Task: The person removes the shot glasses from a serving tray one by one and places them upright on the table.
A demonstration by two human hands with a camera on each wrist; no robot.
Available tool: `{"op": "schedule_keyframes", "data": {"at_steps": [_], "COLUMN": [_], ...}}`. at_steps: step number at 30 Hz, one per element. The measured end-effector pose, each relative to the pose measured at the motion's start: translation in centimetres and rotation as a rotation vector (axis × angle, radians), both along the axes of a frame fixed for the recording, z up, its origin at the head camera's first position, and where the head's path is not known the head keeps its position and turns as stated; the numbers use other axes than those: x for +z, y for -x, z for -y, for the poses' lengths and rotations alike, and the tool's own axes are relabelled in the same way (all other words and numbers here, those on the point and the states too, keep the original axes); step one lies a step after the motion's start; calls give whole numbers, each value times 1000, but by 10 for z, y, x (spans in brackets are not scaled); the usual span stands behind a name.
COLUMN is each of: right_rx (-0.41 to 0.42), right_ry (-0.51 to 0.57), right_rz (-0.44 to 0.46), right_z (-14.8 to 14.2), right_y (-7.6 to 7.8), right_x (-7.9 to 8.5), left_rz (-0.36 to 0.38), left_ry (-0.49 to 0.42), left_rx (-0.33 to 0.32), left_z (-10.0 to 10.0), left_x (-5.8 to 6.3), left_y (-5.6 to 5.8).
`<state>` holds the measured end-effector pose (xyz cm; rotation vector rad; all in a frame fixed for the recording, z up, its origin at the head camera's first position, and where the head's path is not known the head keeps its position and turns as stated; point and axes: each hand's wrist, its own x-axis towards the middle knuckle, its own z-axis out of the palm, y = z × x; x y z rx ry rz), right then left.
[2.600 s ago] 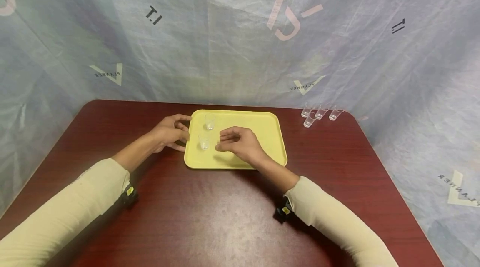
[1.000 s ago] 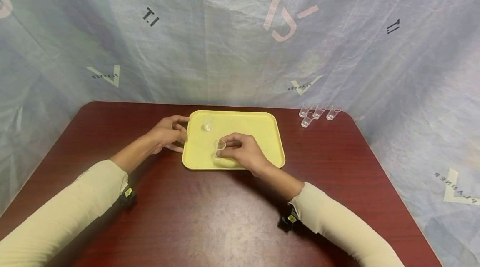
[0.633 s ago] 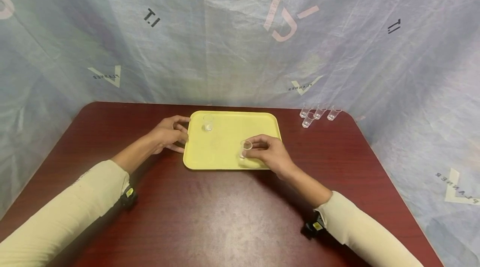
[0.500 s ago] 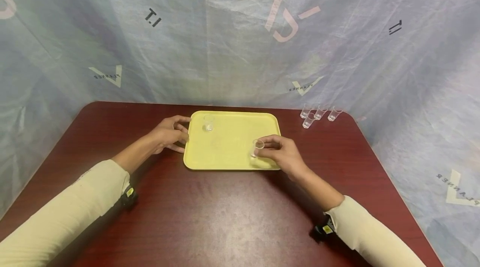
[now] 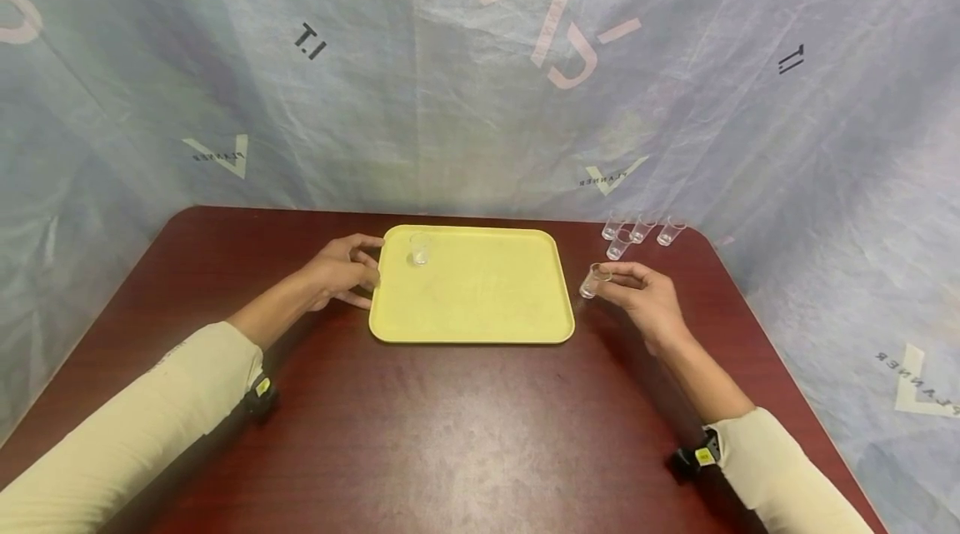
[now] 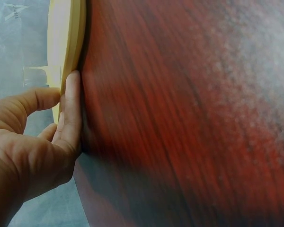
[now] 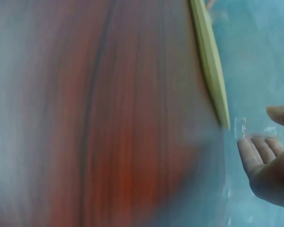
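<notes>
A yellow rectangular tray (image 5: 472,288) lies on the table. My left hand (image 5: 343,271) holds its left edge, with the thumb over the rim and the other fingers along the side, as the left wrist view shows. One clear shot glass (image 5: 418,252) stands upright on the tray near its far left corner. My right hand (image 5: 647,301) is just past the tray's right edge, pinching another clear shot glass (image 5: 592,282) between thumb and fingers. That glass tilts slightly. In the right wrist view, the held glass (image 7: 243,127) shows faintly at the fingertips.
Several clear shot glasses (image 5: 619,245) stand close together near the table's far right corner, just beyond my right hand. A dark red wood-grain table (image 5: 465,434) extends in front of me. A grey-blue printed sheet (image 5: 420,84) hangs along its back and sides.
My right hand has taken hold of the nearer shot glass on the tray. It has carried it rightward, past the tray's right edge. My left hand stays at the tray's left edge.
</notes>
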<state>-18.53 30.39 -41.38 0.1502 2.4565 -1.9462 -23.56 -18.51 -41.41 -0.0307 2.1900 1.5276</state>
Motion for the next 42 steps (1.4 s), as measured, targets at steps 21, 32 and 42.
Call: {"op": "schedule_keyframes", "data": {"at_steps": [21, 32, 42], "right_rx": [-278, -326, -297], "right_ry": [76, 100, 89], "right_rz": [70, 92, 83], "right_z": [-74, -77, -81], "right_y": [58, 77, 61], "right_x": [-12, -13, -12], "left_rz": [9, 5, -5], "left_ry": [-13, -15, -17], "left_rx": [17, 10, 4], "left_z": [-1, 0, 0], "left_x": [-1, -2, -1], "left_y": [0, 0, -1]}}
